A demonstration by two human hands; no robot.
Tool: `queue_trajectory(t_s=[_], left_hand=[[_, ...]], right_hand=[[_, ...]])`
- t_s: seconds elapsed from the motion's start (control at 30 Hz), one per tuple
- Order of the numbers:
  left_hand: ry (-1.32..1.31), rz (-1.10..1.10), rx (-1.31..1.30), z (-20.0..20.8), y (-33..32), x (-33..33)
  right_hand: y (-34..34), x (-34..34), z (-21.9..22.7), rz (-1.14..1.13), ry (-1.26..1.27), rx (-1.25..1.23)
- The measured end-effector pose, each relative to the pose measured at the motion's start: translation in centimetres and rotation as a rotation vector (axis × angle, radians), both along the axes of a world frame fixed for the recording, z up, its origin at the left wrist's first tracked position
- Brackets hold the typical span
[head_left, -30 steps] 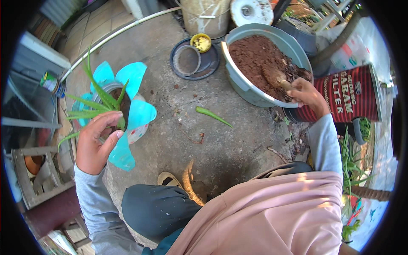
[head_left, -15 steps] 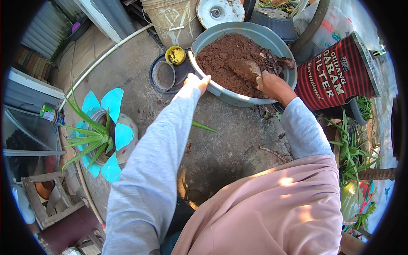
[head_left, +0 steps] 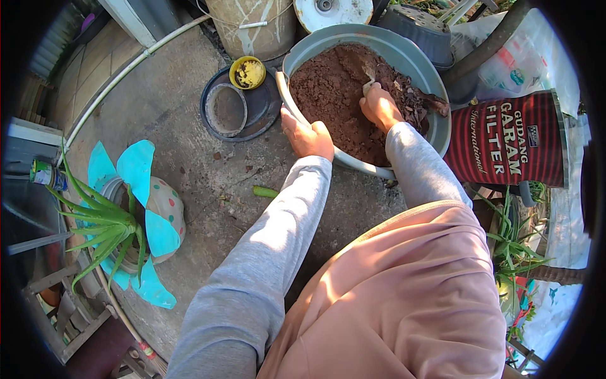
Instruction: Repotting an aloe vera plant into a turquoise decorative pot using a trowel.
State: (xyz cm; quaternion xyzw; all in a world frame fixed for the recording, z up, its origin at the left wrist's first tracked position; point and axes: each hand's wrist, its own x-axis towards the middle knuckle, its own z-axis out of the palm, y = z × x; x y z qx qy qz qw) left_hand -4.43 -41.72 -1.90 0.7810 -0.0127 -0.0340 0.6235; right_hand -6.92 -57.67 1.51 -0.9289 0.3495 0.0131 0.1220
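Observation:
A round grey-blue tub holds loose reddish-brown soil, with dry leaves along its right side. My left hand is closed round the tub's near left rim. Over the soil, my right hand is closed on the handle end of a soil-coated scoop. The scoop's far part is sunk in or covered by soil, so its full shape is hidden. Left of the tub, a dark round tray carries a small yellow pot and a grey round dish.
An aloe plant grows in a pot with blue petal shapes at left. A green leaf piece lies on the concrete. Behind stand a stained bucket and a dark pot. A red-and-black striped bag leans at right.
My right hand and the scoop have moved to the far side of the soil, and the scoop now shows less. My left hand keeps hold of the rim. The view has shifted.

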Motion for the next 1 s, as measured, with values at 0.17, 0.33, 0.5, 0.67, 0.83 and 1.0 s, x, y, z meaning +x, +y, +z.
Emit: queue_trajectory(t_s=[0.17, 0.33, 0.5, 0.67, 0.83, 1.0], left_hand=[[-0.078, 0.063, -0.007, -0.5, -0.4, 0.2], [-0.027, 0.041, 0.015, -0.6, -0.4, -0.1], [-0.034, 0.007, -0.026, -0.5, -0.2, -0.2], [-0.054, 0.001, -0.044, -0.8, 0.3, 0.0], [-0.064, -0.048, -0.071, -0.4, 0.8, 0.2], [-0.037, -0.073, -0.043, -0.5, 0.4, 0.2]], right_hand=[[1.5, 2.3, 2.3, -0.115, 0.243, 0.510], [2.8, 0.4, 2.7, -0.010, 0.264, 0.621], [3.3, -1.9, 5.3, 0.102, 0.426, 0.615], [4.3, -3.9, 7.4, 0.325, 0.526, 0.433], [1.1, -4.1, 6.8, 0.281, 0.174, 0.258], [2.7, 1.7, 4.6, 0.020, 0.256, 0.440]])
